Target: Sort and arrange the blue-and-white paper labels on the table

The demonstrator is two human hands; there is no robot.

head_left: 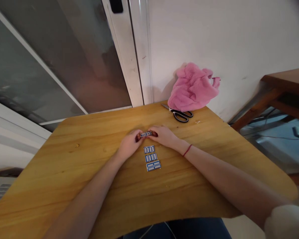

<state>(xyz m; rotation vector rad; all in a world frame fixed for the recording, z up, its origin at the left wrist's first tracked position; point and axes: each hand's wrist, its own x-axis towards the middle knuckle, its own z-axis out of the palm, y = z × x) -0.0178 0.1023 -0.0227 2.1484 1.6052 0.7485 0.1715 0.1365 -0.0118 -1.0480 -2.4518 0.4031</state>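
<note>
Between my two hands is a small white label piece with blue borders [146, 134], pinched at both ends above the wooden table [94, 142]. My left hand [131, 143] closes on its left end, and my right hand [163, 135], with a red string at the wrist, closes on its right end. Just below my hands, nearer to me, three similar pieces lie flat in a column: an upper label piece [149, 149], a middle label piece [150, 157] and a lower label piece [153, 165]. Fingertips partly hide the held piece.
Black-handled scissors [180, 116] lie at the table's back right, partly beneath a crumpled pink plush cloth [193, 88] against the wall. A sliding glass door [89, 59] stands behind the table on the left. Another wooden table [286, 79] is at the right.
</note>
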